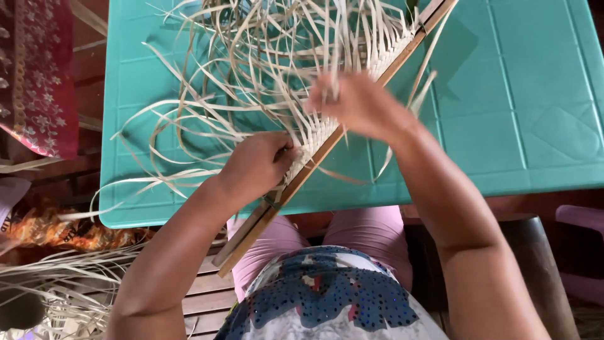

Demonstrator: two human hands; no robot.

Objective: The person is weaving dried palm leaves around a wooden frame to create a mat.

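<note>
I judge only a narrow woven band (318,132) done along the long wooden slat (327,145); my left hand (258,165) pinches it closed, my blurred right hand (358,104) grips loose pale straw strips (251,63), mostly unwoven.

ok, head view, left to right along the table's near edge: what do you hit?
Patterned red cloth → loose pale strips → left hand → wooden slat with woven strips → right hand → bare teal table.

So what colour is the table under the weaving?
Teal green table, clearest in the head view.
</note>
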